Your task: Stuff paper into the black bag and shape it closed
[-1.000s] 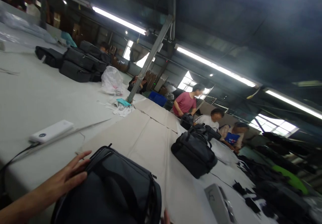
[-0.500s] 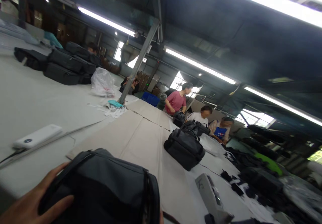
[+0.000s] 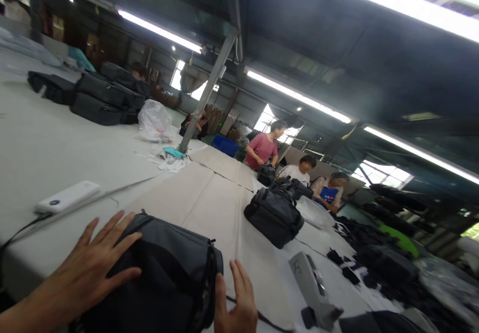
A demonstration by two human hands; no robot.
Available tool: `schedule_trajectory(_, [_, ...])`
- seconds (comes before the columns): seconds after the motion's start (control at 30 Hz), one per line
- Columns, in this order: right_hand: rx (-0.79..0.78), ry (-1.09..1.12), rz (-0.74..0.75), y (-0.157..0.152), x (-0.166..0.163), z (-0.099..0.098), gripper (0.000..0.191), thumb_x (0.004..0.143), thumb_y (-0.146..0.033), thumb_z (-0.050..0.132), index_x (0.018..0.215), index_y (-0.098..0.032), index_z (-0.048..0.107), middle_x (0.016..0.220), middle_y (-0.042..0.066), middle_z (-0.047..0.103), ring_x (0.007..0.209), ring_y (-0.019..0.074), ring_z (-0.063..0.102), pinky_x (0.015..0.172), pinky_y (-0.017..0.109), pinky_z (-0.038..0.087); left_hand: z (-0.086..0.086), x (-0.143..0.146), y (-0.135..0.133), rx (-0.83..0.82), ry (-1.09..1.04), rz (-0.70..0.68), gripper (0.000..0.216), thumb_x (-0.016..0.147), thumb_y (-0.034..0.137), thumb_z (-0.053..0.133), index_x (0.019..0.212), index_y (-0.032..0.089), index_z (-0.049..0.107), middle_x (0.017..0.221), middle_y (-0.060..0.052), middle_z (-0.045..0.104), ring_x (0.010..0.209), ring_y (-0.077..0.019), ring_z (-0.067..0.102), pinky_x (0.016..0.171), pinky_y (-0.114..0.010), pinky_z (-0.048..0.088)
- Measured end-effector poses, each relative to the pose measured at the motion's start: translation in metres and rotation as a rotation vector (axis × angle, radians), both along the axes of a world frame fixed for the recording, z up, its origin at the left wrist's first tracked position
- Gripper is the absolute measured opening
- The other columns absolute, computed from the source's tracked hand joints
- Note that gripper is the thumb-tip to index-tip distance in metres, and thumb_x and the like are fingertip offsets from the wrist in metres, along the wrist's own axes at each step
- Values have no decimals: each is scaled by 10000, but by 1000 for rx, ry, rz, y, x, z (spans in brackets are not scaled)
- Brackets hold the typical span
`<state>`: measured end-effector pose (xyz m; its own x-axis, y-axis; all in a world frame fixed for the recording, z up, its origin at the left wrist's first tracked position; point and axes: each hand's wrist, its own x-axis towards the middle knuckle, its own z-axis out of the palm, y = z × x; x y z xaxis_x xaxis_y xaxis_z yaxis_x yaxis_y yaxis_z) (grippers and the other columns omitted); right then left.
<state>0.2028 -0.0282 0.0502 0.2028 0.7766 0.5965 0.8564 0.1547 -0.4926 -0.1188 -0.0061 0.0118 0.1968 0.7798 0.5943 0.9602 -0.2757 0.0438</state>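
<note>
A dark grey bag [image 3: 168, 268] lies on the long pale table [image 3: 56, 148] right in front of me. My left hand [image 3: 95, 268] rests flat on the bag's left side, fingers spread. At the bag's right edge my right hand [image 3: 235, 305] is raised with fingers straight, touching or nearly touching the zipped side. Neither hand grips anything.
A white power bank [image 3: 67, 196] with a cable lies to the left. Another dark bag [image 3: 275, 213] sits farther along, with a grey box [image 3: 310, 283] and small black parts [image 3: 346, 270] to the right. Stacked bags [image 3: 101, 98] and a plastic sack [image 3: 154, 121] stand far left. Three people [image 3: 299, 166] work beyond.
My left hand went from gripping the bag's corner to lying flat with spread fingers. My right hand has come into view at the bag's right edge. The view shifted slightly.
</note>
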Motion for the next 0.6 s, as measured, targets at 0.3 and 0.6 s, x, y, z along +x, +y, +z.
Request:
schedule_trajectory(0.3, [-313,-207,14,99,-28,14,232,772,-334,613,616,-177,683,737,176,716,775,308,677,648,385,496,50,63,18,-422,-22,-157,567,803,231,560,1370,223,532,1475,-177,478,1396,-351,398,1175,-599,251])
schedule_trajectory(0.6, [-281,134,184,88,-19,7,292,896,-389,423,782,-208,622,765,41,700,730,171,647,694,284,485,36,61,14,-400,-1,-124,678,695,147,546,1364,259,536,1485,-153,476,1391,-357,398,1160,-590,254])
